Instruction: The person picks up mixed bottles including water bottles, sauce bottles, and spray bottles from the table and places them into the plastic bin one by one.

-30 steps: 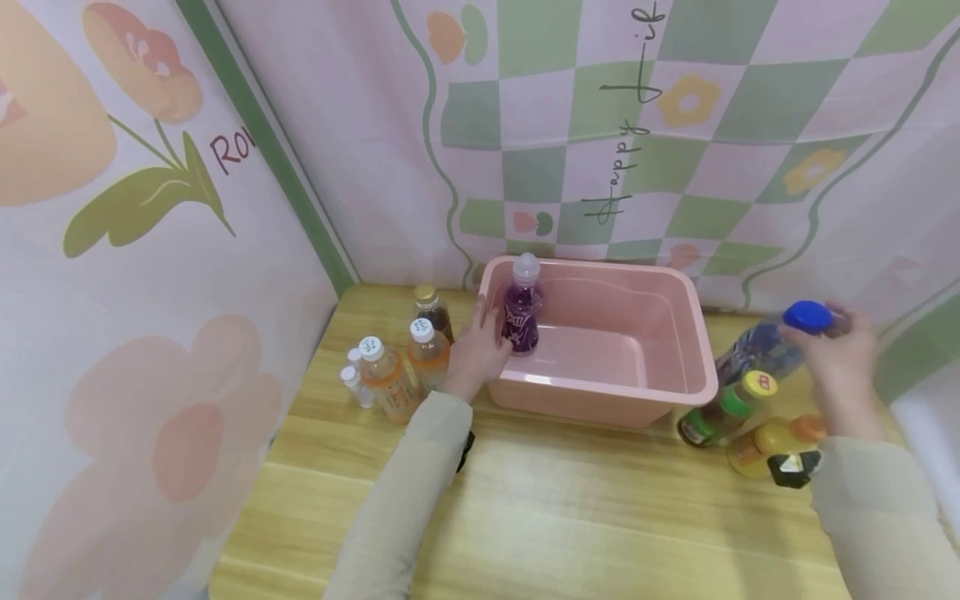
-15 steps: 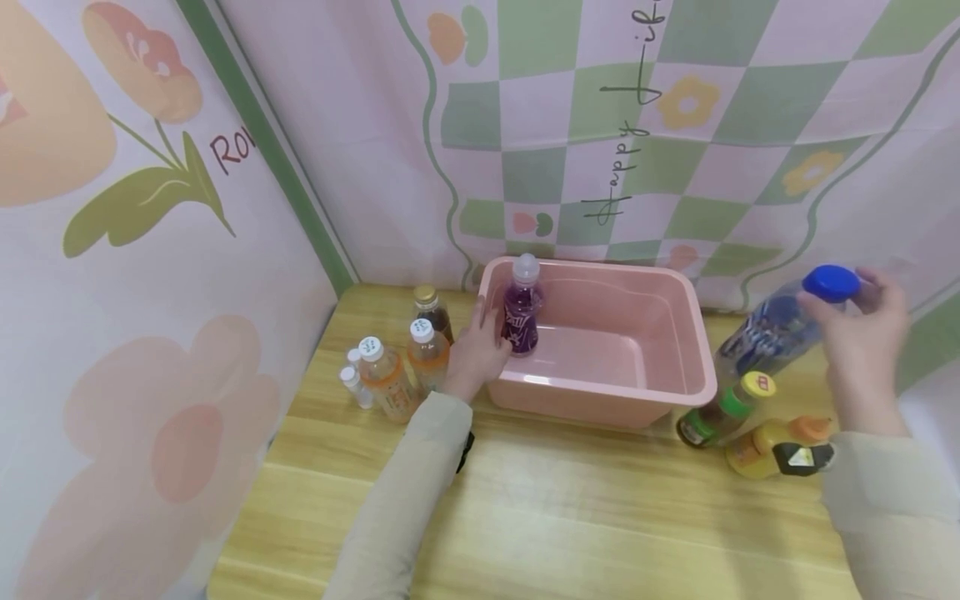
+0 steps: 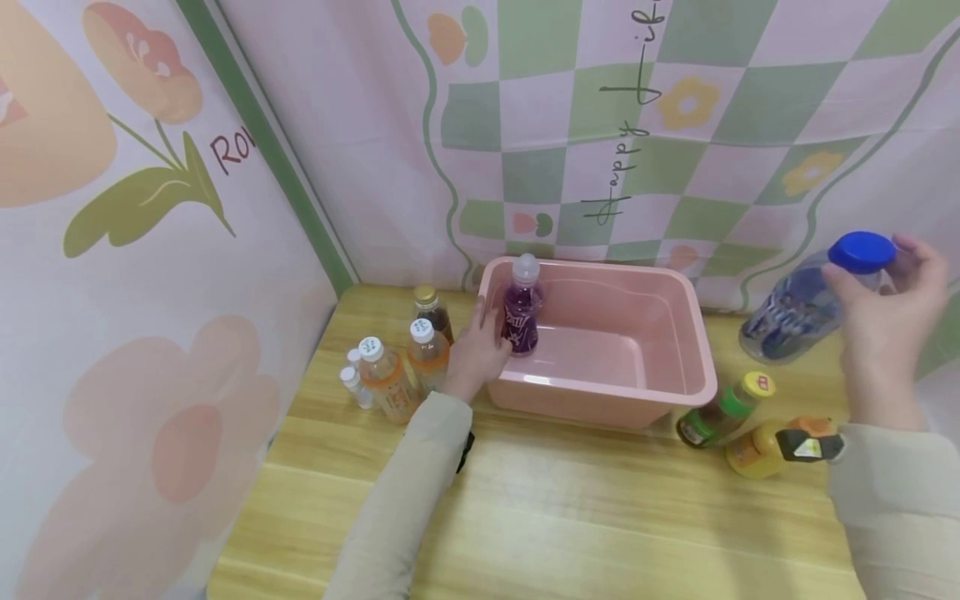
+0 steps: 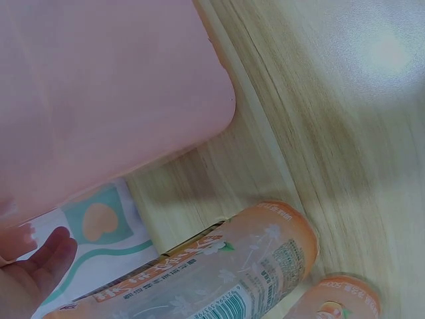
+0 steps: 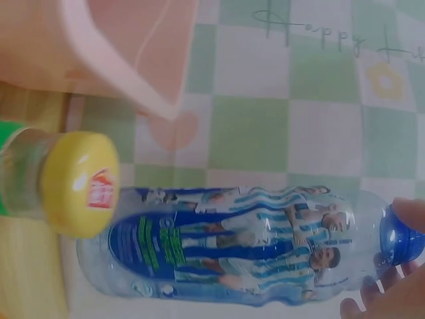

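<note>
R hand [image 3: 888, 329] clamped on blue cap [image 3: 862, 252] of clear btl [image 3: 795, 312], nr counter [image 3: 570, 517] far-R corner; axis slants, base twd tub [image 3: 615, 404]. L hand [image 3: 478, 357] loose at its rim.

bottle cap [image 3: 862, 252]: blue | tub [image 3: 592, 407]: pink (plain) | 2 sleeves [image 3: 405, 492]: beige | cloth [image 3: 600, 100]: green-and-pale checks

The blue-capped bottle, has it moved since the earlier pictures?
Yes. In the head view, the blue-capped bottle, held by the right hand, has moved right and up the picture, away from the pink tub.
</note>
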The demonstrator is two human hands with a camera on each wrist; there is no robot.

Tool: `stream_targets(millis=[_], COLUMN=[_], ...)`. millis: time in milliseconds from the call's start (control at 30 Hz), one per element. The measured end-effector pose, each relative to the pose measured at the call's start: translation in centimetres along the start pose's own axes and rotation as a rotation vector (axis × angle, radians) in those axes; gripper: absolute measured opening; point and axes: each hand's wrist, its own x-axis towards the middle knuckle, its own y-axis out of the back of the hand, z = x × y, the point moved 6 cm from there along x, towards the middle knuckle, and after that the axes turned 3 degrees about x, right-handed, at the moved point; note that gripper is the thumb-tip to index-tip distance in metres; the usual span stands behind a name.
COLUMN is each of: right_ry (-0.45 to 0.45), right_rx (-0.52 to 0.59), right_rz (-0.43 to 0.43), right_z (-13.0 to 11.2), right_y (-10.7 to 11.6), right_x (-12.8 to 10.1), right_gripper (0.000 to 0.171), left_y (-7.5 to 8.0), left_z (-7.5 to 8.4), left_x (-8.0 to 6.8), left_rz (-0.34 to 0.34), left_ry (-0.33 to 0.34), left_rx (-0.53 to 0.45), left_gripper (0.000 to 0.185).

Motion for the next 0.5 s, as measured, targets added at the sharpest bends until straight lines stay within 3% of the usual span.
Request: stream_targets(millis=[233, 500], right_ry=[0.073, 0.127], right_rx=[0.023, 0.211], right_rz=[0.007, -0.022], right_z=[-2.1, -3.1], right_y=[-0.7, -2.4], right_x=[-0.7, -1.6], right_gripper=[0.06, 0.059], left_y=[0.1, 0.2], left_z=[0.1, 0.1], left_x=[-0.1, -0.3], left_rz=[0.0, 0.001], left_ry=[-0.005, -0.005], left_rx=[-0.015, -0.015], left_gripper=[0.063, 0.063])
